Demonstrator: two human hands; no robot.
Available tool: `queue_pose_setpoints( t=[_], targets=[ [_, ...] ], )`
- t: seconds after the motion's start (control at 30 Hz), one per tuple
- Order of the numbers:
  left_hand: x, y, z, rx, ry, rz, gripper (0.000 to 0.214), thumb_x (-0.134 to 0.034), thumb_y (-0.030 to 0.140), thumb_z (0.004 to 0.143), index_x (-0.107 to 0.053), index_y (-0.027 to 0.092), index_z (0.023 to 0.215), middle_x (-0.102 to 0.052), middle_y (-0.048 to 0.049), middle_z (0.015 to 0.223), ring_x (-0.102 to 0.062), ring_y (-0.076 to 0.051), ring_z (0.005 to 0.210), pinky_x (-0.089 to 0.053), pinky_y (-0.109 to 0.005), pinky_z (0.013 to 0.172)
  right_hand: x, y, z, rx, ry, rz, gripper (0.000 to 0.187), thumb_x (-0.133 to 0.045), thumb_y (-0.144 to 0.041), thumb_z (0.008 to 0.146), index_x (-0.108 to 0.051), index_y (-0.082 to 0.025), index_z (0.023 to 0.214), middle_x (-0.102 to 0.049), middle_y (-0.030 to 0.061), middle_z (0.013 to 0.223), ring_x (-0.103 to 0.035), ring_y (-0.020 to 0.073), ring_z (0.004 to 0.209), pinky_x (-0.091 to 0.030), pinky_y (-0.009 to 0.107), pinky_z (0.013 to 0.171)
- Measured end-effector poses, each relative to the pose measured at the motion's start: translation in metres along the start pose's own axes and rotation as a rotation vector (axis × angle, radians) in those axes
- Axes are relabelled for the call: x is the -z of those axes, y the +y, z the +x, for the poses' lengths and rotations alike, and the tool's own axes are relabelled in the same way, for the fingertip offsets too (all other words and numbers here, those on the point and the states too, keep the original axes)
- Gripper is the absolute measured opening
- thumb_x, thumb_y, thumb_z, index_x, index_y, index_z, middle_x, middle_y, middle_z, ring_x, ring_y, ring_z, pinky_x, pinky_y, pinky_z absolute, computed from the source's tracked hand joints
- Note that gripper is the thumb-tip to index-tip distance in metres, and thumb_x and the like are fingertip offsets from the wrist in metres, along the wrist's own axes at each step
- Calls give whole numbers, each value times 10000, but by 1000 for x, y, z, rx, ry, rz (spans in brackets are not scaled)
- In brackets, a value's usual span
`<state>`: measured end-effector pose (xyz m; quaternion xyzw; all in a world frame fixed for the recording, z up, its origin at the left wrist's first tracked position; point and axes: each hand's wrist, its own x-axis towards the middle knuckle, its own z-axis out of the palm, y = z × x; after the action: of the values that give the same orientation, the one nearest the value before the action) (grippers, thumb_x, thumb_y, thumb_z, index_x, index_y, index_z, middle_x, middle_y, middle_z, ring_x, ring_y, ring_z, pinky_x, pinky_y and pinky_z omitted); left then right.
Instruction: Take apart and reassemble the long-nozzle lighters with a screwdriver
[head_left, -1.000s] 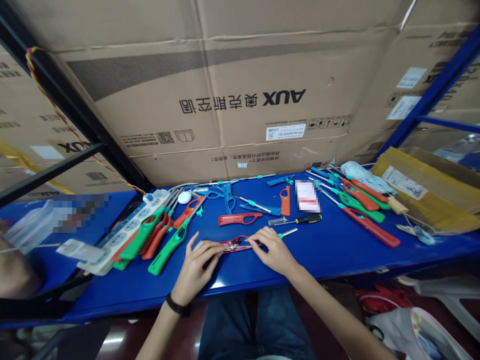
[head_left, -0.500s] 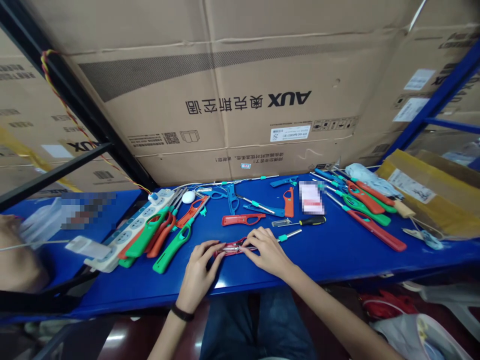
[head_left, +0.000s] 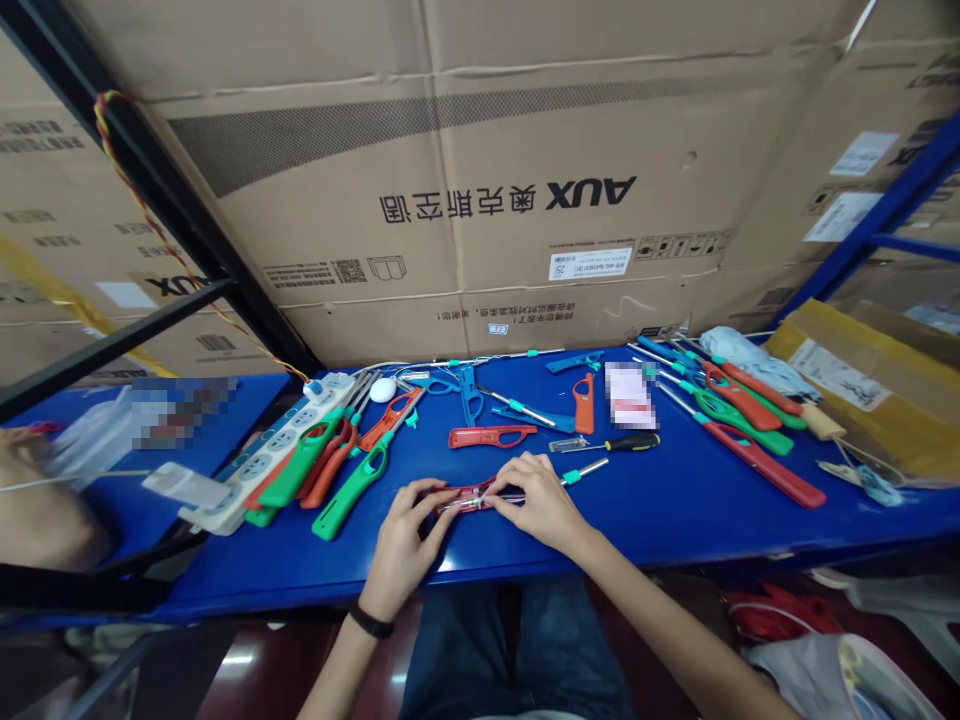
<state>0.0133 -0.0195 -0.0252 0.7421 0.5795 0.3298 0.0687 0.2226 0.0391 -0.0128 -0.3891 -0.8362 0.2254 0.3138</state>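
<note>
A red lighter casing half (head_left: 466,499) lies on the blue table near its front edge, with clear and metallic inner parts in it. My left hand (head_left: 409,535) grips its left end between thumb and fingers. My right hand (head_left: 536,505) has thumb and fingertips pinched on the inner parts at the casing's right side. A metal lighter tube (head_left: 592,469) with a green collar sticks out to the right from under my right hand. What lies beneath the right fingers is partly hidden. Just beyond, another red casing half (head_left: 491,437) lies flat.
Assembled lighters (head_left: 351,490) lie left beside a white power strip (head_left: 289,432); more lighters (head_left: 757,460) lie right. A screwdriver (head_left: 630,442), blue casing parts (head_left: 471,395) and an orange casing (head_left: 583,403) lie behind. A yellow-taped carton (head_left: 840,375) stands right. Another person's arm (head_left: 45,500) shows at far left.
The view has shifted slightly. Both hands stay at the red casing, with the right fingertips still pinched on its inner parts. Little else differs.
</note>
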Motion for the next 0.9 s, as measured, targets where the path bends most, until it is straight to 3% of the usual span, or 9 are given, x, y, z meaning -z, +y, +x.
queue_pose_setpoints(
  t=[0.23, 0.53, 0.7, 0.9],
  targets=[
    [1, 0, 2, -28, -22, -14, 204, -516, 324, 912, -676, 254, 1018, -624, -62, 1065, -582, -222, 1013, -487, -404, 884, 0, 1, -2, 14, 7, -4, 22, -688, -221, 806, -696, -241, 805, -691, 1, 833, -575, 179, 821, -366, 362, 784],
    [0, -3, 2, 25, -19, -81, 200, -525, 342, 904, -663, 235, 1000, -673, -55, 1050, -610, -219, 1017, -500, -389, 895, -3, 0, -8, 216, 134, -124, 105, -607, -247, 872, -684, -206, 930, -666, 25, 840, -556, 162, 798, -362, 339, 790],
    [-1, -5, 2, 27, -28, -104, 179, -544, 325, 892, -671, 237, 982, -682, -51, 1056, -617, -214, 1019, -503, -381, 902, -7, 1, -7, 248, 86, -146, 139, -581, -266, 899, -692, -247, 982, -678, 28, 905, -560, 168, 844, -356, 344, 806],
    [0, -5, 0, 8, -40, -106, 207, -519, 303, 909, -663, 250, 1047, -673, -48, 1098, -603, -211, 1059, -494, -387, 929, -9, 1, -6, 196, 32, -87, 111, -590, -225, 894, -670, -223, 971, -682, 16, 885, -556, 168, 844, -360, 338, 808]
  ],
)
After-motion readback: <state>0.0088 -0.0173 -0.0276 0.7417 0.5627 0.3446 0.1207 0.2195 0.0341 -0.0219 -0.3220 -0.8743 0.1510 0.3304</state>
